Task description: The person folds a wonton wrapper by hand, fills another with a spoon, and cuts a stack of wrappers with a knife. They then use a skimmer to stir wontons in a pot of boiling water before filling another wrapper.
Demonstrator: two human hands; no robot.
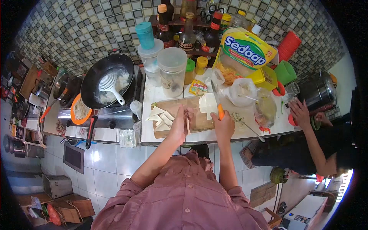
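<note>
On the wooden cutting board (197, 119) pale triangular pieces (161, 118) lie in a loose pile at the left, and flat white square sheets (207, 105) lie at the right. My right hand (224, 126) is closed around the orange handle of a knife (220, 112), its blade pointing away over the sheets' right edge. Near the board's middle, my left hand (179, 124) has its fingers bent together on a thin pale piece (188, 125), seen mostly edge-on and partly hidden by the hand.
At left, a black pan (90, 78) with a white slotted ladle (110, 85) sits on the stove, beside an orange bowl (79, 122). Jars, bottles and a Sedaap bag (245, 51) line the back. A spoon (253, 131) lies at right, near another person's hand (299, 112).
</note>
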